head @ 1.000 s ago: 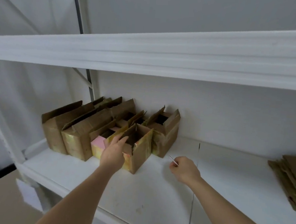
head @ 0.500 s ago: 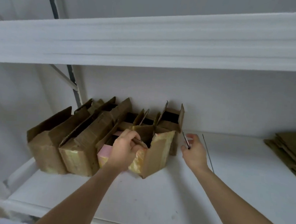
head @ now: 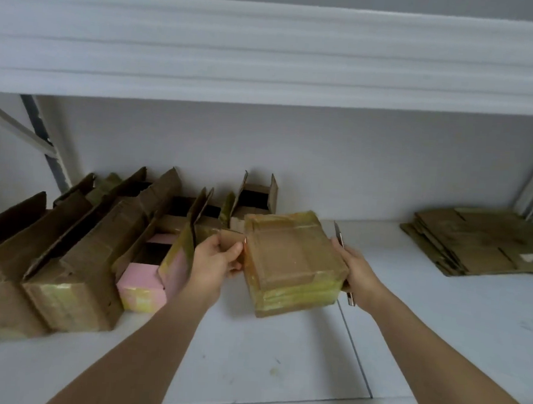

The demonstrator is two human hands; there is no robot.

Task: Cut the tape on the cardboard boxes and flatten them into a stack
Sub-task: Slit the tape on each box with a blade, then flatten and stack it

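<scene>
A small cardboard box wrapped in yellowish tape hangs above the white shelf, its taped bottom turned toward me. My left hand grips the box's left flap. My right hand holds the box's right side and also grips a thin metal blade that sticks up past the fingers. Several open cardboard boxes stand in a row at the left, one of them pink. A stack of flattened boxes lies at the far right of the shelf.
An upper shelf edge runs across the top of the view, close overhead. The white back wall stands behind the boxes. Metal shelf uprights rise at the left and right. A seam crosses the shelf board below the box.
My left hand has pulled one box out of the row and lifted it to the right. My right hand, still with the blade, came in to take the box's right side.
</scene>
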